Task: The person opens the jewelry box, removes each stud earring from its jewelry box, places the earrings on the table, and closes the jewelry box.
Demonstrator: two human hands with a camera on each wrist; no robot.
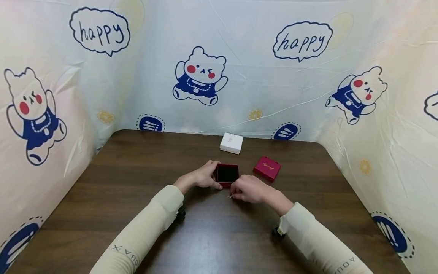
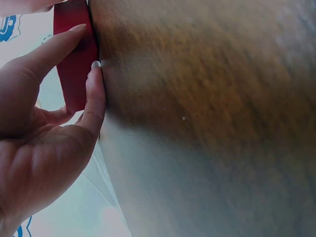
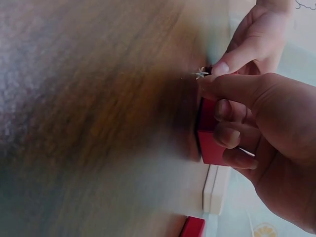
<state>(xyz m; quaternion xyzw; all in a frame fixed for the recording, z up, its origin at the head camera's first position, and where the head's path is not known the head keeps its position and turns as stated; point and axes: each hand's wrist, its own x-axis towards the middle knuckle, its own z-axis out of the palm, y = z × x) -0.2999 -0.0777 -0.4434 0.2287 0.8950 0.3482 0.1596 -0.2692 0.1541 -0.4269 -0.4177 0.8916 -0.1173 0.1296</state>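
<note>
A small red jewellery box [image 1: 226, 185] with a black lining stands uncovered on the table. My left hand [image 1: 204, 176] grips it at its left side; in the left wrist view the thumb lies against the red wall [image 2: 74, 64]. Just in front of the box's right corner, my right hand [image 1: 251, 189] pinches a tiny silvery star-shaped piece of jewellery [image 3: 201, 73] between thumb and forefinger. Its other fingers are curled close to the box. What kind of jewellery it is cannot be told, since the fingertips cover part of it.
Right of the box lies a red lid [image 1: 267, 168] with gold lettering. Farther back sits a white box [image 1: 231, 143]. Both rest on the dark wooden table [image 1: 154, 160], with a printed curtain [image 1: 246, 83] around its back and sides.
</note>
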